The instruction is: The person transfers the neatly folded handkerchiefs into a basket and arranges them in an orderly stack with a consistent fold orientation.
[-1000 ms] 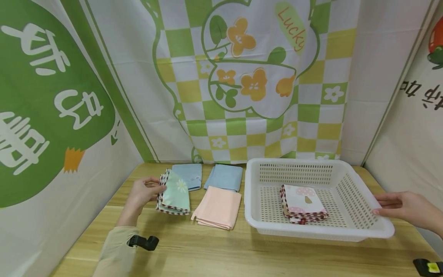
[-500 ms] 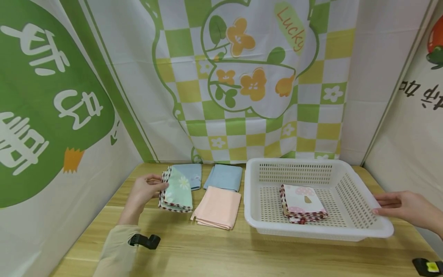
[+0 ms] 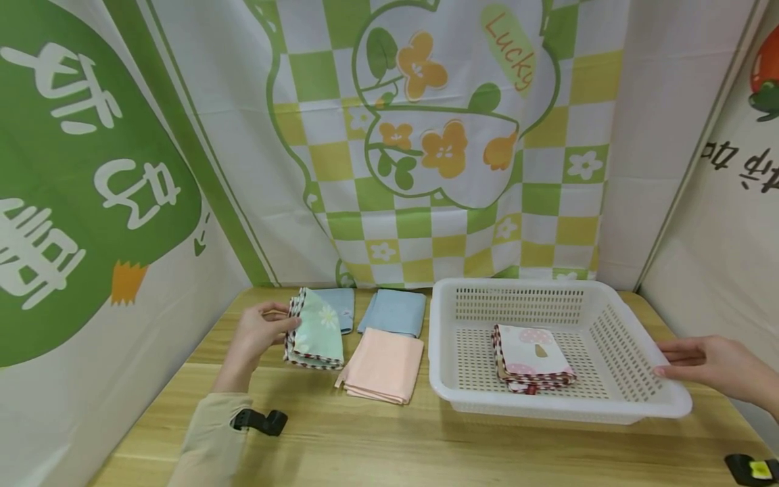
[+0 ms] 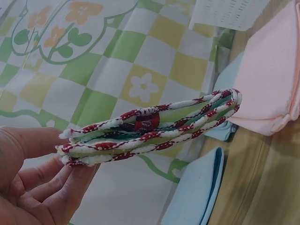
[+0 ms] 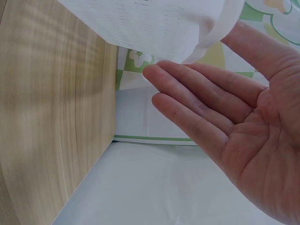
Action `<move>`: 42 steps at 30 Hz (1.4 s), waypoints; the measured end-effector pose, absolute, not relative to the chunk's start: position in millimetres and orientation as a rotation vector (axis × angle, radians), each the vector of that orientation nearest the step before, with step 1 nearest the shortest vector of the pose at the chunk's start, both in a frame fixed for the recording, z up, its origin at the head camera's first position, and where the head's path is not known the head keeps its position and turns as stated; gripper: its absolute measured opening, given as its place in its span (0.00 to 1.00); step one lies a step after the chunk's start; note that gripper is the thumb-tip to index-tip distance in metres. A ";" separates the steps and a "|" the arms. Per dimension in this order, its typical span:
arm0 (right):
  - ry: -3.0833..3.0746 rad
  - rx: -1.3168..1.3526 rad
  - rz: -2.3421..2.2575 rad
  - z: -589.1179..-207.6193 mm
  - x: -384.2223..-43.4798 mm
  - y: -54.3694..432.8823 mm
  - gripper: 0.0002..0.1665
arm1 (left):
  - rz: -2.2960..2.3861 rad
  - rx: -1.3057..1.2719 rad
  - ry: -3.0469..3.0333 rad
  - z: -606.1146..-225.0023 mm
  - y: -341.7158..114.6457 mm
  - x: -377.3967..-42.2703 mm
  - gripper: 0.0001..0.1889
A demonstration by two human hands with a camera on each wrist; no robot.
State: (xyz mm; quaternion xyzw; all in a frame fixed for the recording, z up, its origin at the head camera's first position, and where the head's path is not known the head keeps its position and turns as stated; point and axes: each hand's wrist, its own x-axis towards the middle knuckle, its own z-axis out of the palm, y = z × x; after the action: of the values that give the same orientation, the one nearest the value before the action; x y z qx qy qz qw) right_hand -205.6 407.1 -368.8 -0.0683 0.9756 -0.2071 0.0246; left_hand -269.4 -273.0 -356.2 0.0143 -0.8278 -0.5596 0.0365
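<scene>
My left hand pinches the left edge of a folded green hand towel with white daisies and a red-and-white stitched border. In the left wrist view the towel shows its layered edges above the table, with the thumb on one side and fingers on the other. My right hand holds the right rim of a white plastic basket; the right wrist view shows the thumb behind the rim and the fingers stretched outside it. Inside the basket lies a folded white towel with pink prints.
A folded pink towel lies between the left hand and the basket. Behind it is a folded blue towel. Another blue towel is partly hidden by the green one. Printed cloth hangs along the table's back edge.
The left hand has carried the green towel slightly to the right and up in the head view, covering more of the left blue towel. The right hand and basket have stayed nearly still.
</scene>
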 end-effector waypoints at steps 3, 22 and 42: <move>3.012 -0.206 -0.646 -368.4 -205.3 406.7 0.38 | -1.726 0.036 -2.536 -355.2 -271.0 -270.2 0.21; 3.018 -0.202 -0.637 -367.8 -204.2 406.3 0.37 | -1.738 -0.014 -2.498 -344.5 -247.4 -275.6 0.17; 2.995 -0.213 -0.669 -367.3 -204.2 406.5 0.37 | -1.722 -0.090 -2.500 -337.4 -223.1 -284.8 0.17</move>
State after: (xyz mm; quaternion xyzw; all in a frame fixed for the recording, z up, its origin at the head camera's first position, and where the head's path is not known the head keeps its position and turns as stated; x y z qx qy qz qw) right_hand -204.2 406.5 -367.3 -0.0692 0.9731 -0.2173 0.0326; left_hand -284.8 -223.1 -337.4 -0.0295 -0.8221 -0.5662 0.0524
